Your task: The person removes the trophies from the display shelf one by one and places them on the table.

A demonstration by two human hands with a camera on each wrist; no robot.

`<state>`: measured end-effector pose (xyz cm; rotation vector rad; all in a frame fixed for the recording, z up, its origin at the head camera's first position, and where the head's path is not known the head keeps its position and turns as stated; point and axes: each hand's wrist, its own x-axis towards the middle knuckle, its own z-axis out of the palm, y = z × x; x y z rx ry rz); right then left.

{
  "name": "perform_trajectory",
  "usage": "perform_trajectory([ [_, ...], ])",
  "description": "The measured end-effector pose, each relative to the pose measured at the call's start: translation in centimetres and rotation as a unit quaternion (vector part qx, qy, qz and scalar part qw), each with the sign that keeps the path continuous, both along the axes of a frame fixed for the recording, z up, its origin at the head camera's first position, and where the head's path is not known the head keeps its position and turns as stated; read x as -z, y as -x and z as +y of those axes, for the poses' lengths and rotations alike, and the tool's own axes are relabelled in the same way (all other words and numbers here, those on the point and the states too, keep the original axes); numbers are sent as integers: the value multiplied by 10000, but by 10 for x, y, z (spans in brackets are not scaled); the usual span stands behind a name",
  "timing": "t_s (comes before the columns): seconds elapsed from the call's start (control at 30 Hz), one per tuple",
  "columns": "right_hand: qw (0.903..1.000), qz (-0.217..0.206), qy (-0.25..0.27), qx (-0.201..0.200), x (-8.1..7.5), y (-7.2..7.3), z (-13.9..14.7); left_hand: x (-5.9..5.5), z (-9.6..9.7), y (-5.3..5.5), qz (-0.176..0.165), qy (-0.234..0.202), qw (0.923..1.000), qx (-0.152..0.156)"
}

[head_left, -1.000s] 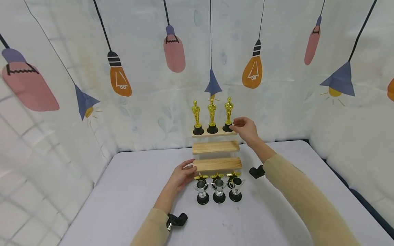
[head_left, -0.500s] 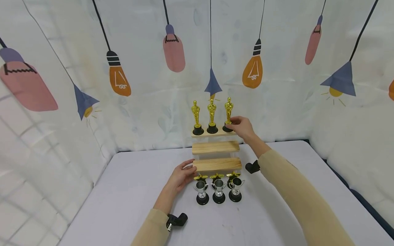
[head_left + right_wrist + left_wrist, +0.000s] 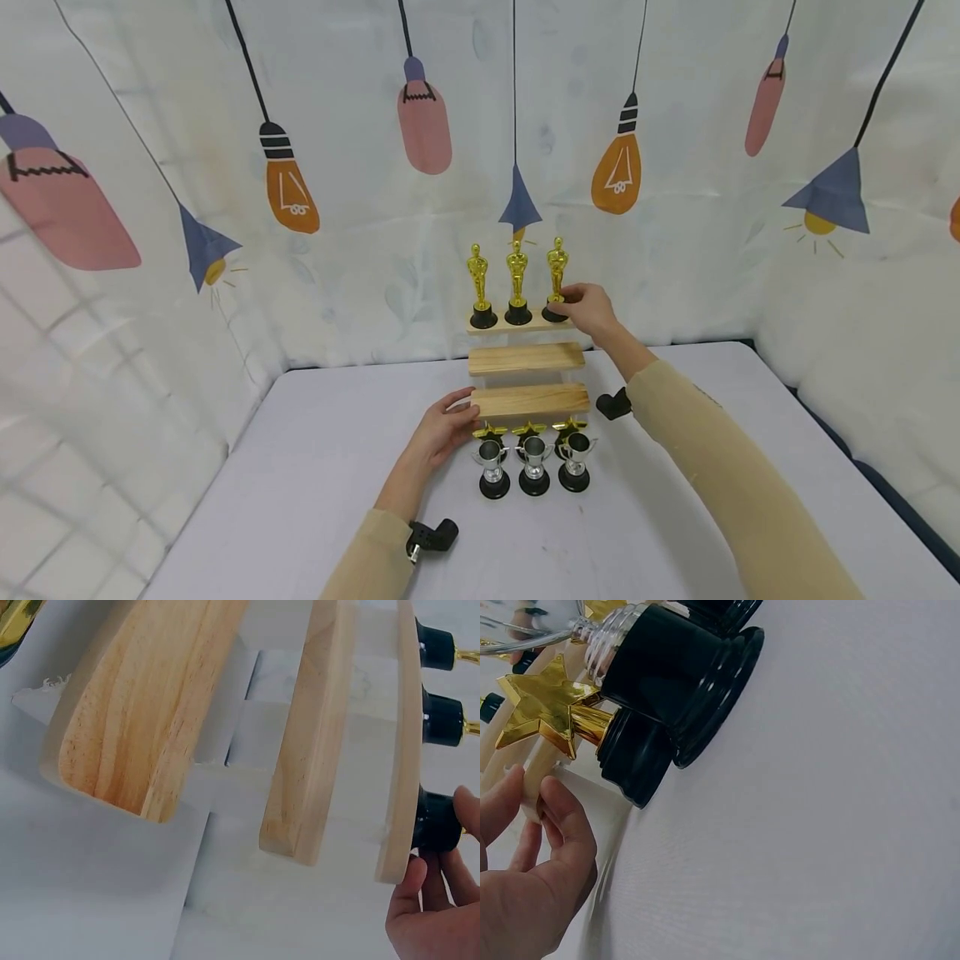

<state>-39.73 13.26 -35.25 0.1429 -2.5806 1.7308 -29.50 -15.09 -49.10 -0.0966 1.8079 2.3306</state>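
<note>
Three gold figure trophies with black bases stand in a row on the top board of a three-step wooden rack. My right hand pinches the base of the rightmost figure trophy; in the right wrist view thumb and fingers lie around that black base. At the rack's lower left, my left hand holds the end of the bottom board, its thumb and fingers on either side of the wood in the left wrist view. The middle board bears nothing.
In front of the rack stand three silver cup trophies, with three gold star trophies close behind them, partly hidden. A white cloth covers the table. Behind it hangs a lamp-patterned curtain.
My right hand has shifted slightly left, its fingers coming further around the base of the rightmost figure trophy. The left hand keeps its place on the bottom board.
</note>
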Motion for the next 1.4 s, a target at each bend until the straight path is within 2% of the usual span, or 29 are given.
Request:
perform_trajectory([
  [0.6, 9999, 10, -5, -168, -9, -16, -4, 0, 0, 0, -38, -43, 10000, 11],
  [1.1, 9986, 314, 168, -393, -8, -36, 0, 0, 0, 0, -24, -32, 10000, 44],
  [1.4, 9973, 166, 354, -614, -7, -48, 8, -1, 0, -1, 49, -91, 9999, 26],
])
